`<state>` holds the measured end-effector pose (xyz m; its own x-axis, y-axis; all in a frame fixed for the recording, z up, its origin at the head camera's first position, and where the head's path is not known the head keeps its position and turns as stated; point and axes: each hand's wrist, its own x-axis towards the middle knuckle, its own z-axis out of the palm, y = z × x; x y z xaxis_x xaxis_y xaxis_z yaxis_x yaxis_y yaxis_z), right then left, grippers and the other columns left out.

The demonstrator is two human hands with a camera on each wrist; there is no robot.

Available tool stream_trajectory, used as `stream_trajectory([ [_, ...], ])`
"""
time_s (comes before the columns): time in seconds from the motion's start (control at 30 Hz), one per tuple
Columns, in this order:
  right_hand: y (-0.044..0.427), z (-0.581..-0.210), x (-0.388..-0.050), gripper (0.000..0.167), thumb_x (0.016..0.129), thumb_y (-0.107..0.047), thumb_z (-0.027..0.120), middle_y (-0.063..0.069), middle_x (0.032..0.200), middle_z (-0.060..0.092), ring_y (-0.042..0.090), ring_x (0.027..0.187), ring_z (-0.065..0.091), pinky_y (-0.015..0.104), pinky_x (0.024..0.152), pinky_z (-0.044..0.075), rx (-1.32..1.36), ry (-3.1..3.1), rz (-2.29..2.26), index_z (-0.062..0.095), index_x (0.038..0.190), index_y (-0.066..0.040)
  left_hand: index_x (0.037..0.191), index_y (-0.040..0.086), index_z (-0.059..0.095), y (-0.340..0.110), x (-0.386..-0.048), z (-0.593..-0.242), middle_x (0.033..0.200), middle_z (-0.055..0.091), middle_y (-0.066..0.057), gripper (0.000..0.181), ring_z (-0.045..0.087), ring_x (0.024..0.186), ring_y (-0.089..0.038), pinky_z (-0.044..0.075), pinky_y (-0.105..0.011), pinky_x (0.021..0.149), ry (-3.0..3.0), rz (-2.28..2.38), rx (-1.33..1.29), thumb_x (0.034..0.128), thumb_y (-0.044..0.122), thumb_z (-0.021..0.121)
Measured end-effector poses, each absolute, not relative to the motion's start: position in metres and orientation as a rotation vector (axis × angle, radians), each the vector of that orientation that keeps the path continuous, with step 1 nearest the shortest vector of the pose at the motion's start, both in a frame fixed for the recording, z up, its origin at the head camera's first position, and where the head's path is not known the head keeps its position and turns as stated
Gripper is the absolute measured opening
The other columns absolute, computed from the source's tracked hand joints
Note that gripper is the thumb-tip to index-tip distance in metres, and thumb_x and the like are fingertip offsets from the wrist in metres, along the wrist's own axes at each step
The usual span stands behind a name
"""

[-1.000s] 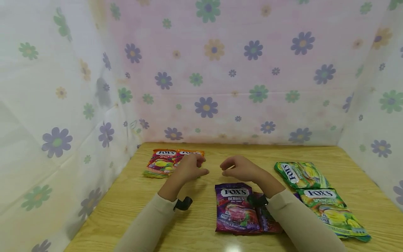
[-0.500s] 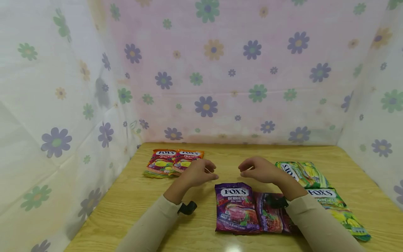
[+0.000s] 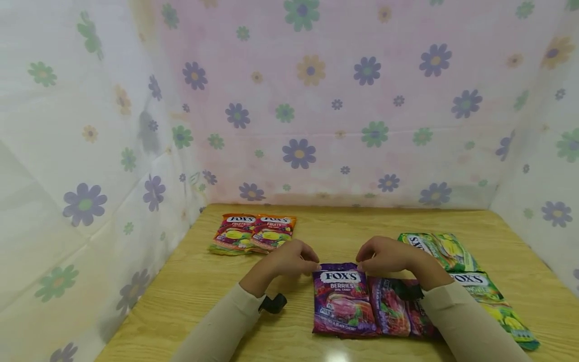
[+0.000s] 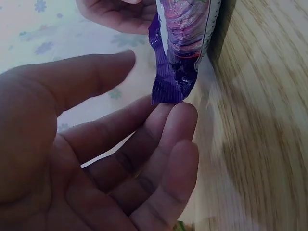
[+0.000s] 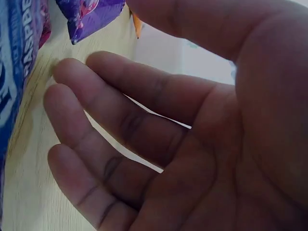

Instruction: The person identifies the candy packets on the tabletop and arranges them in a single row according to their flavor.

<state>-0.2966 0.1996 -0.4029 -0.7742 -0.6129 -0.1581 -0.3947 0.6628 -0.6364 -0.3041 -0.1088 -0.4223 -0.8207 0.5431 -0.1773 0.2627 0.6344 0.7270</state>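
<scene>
A purple Fox's Berries candy bag [image 3: 344, 309] lies face up on the table's near middle. My left hand [image 3: 291, 259] is at its top left corner; in the left wrist view the fingertips meet the bag's crimped purple edge [image 4: 166, 84], while the thumb stays apart. My right hand [image 3: 389, 256] is at the top right corner, fingers loosely bent. In the right wrist view these fingers [image 5: 72, 115] hold nothing, and a purple bag corner [image 5: 96, 19] shows beyond them; the thumb's tip is cut off. More purple candy bags [image 3: 391, 306] lie beside the first, partly beneath my right wrist.
Orange-red Fox's Fruits bags [image 3: 271, 234] lie overlapping at the back left of the wooden table [image 3: 181, 301]. Green Fox's bags [image 3: 452, 251] lie on the right, partly behind my right forearm. Flowered cloth [image 3: 325, 171] encloses the back and sides.
Both hands have come down and nearer, onto the top corners of the purple Berries bag. Earlier they hovered beyond it; my right hand also moved right. The bags lie as before.
</scene>
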Motion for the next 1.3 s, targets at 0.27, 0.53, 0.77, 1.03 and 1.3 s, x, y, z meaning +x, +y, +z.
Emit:
stream_trajectory([
  [0.27, 0.197, -0.41, -0.299, 0.018, 0.097, -0.022, 0.071, 0.0, 0.105, 0.075, 0.015, 0.091, 0.068, 0.042, 0.081, 0.059, -0.825, 2.48, -0.825, 0.078, 0.111, -0.013, 0.1, 0.021, 0.082, -0.109, -0.303, -0.424, 0.089, 0.075, 0.011, 0.009, 0.065, 0.081, -0.011, 0.054, -0.031, 0.075, 2.555, 0.898, 0.686, 0.0958, 0.025, 0.075],
  [0.53, 0.197, -0.415, -0.3, 0.012, 0.097, -0.019, 0.072, -0.004, 0.097, 0.074, 0.015, 0.085, 0.068, 0.04, 0.078, 0.058, -0.818, 2.506, -0.818, 0.078, 0.105, -0.014, 0.093, 0.019, 0.081, -0.108, -0.301, -0.425, 0.083, 0.073, 0.006, 0.009, 0.06, 0.072, -0.013, 0.05, -0.03, 0.064, 2.577, 0.883, 0.672, 0.0966, 0.021, 0.074],
  [0.77, 0.197, -0.411, -0.298, 0.005, 0.097, -0.016, 0.071, -0.003, 0.089, 0.072, 0.017, 0.078, 0.066, 0.038, 0.072, 0.055, -0.814, 2.516, -0.826, 0.075, 0.1, -0.014, 0.091, 0.019, 0.078, -0.107, -0.301, -0.422, 0.085, 0.072, 0.005, 0.013, 0.059, 0.076, -0.014, 0.05, -0.03, 0.069, 2.576, 0.899, 0.658, 0.1, 0.019, 0.069],
  [1.03, 0.195, -0.41, -0.298, 0.005, 0.097, -0.017, 0.071, -0.002, 0.091, 0.071, 0.017, 0.08, 0.066, 0.038, 0.072, 0.054, -0.828, 2.496, -0.861, 0.071, 0.097, -0.012, 0.092, 0.016, 0.076, -0.108, -0.299, -0.421, 0.085, 0.074, -0.001, 0.012, 0.067, 0.077, -0.019, 0.052, -0.032, 0.067, 2.55, 0.959, 0.618, 0.1008, 0.018, 0.068],
  [1.3, 0.195, -0.41, -0.297, 0.005, 0.098, -0.015, 0.07, 0.001, 0.09, 0.071, 0.019, 0.077, 0.065, 0.037, 0.07, 0.054, -0.795, 2.487, -0.904, 0.067, 0.099, -0.011, 0.095, 0.013, 0.073, -0.109, -0.301, -0.423, 0.089, 0.074, -0.004, 0.014, 0.072, 0.077, -0.02, 0.052, -0.031, 0.062, 2.5, 1.034, 0.592, 0.1037, 0.018, 0.063],
])
